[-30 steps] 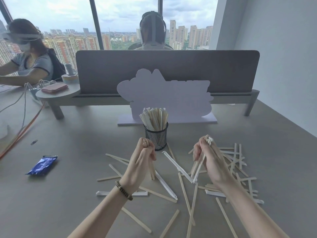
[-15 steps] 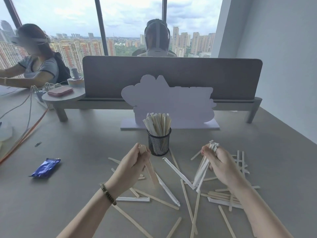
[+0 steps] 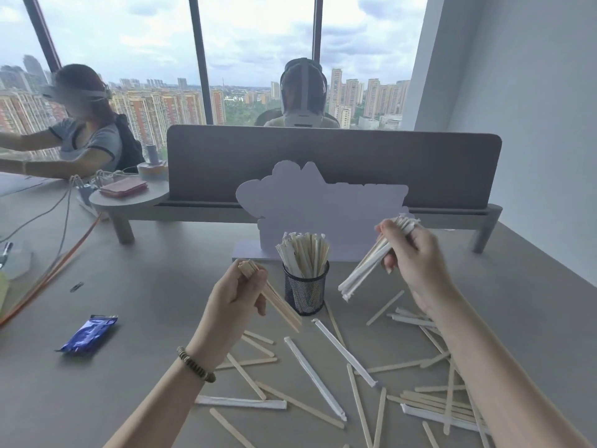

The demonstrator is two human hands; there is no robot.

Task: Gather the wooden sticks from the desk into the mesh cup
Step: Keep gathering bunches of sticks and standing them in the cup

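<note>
A black mesh cup (image 3: 305,292) stands mid-desk, packed with upright wooden sticks, some paper-wrapped. My left hand (image 3: 234,299) is just left of the cup, closed around a small bundle of bare wooden sticks (image 3: 284,307) that slant down toward the cup's base. My right hand (image 3: 416,263) is raised to the right of the cup and grips a bundle of white paper-wrapped sticks (image 3: 371,263), tilted with the lower ends hanging beside the cup. Several loose sticks (image 3: 358,383), bare and wrapped, lie scattered on the grey desk in front of me.
A pale cloud-shaped board (image 3: 323,205) stands right behind the cup, with a grey divider panel (image 3: 332,163) and shelf behind that. A blue packet (image 3: 89,333) lies at left, cables (image 3: 55,266) further left. Two people sit beyond the divider.
Both hands have lifted off the desk with their bundles. My right hand rose the most, up and to the right of the cup; my left hand moved up beside the cup.
</note>
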